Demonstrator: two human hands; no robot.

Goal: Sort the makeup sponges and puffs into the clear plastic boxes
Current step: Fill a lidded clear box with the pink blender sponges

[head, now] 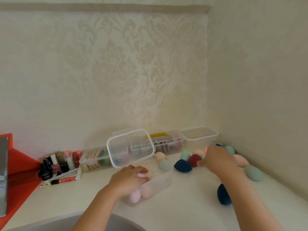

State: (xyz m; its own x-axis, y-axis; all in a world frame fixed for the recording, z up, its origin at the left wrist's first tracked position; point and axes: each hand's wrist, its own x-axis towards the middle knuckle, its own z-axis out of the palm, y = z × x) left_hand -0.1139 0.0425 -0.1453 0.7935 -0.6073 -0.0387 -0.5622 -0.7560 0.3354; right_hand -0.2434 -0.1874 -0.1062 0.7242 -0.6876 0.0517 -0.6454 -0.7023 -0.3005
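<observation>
My left hand (129, 178) grips a pink sponge (141, 175) over a clear plastic box (164, 180) with pink and peach sponges (139, 194) inside. My right hand (218, 160) reaches among loose sponges at the back right, its fingers curled down over them; what it holds is hidden. A dark red sponge (194, 160) and a navy sponge (182, 165) lie just left of it. Teal sponges (165, 164) (253, 172), a peach one (240, 160) and another navy one (223, 195) lie around.
A clear lid (131, 147) leans up behind the box. Clear boxes with flat puffs (95, 158) (166, 143) line the wall, and one clear box (199, 135) stands in the corner. Nail polish bottles and tubes (56, 165) crowd the left. A red surface (18, 172) sits far left.
</observation>
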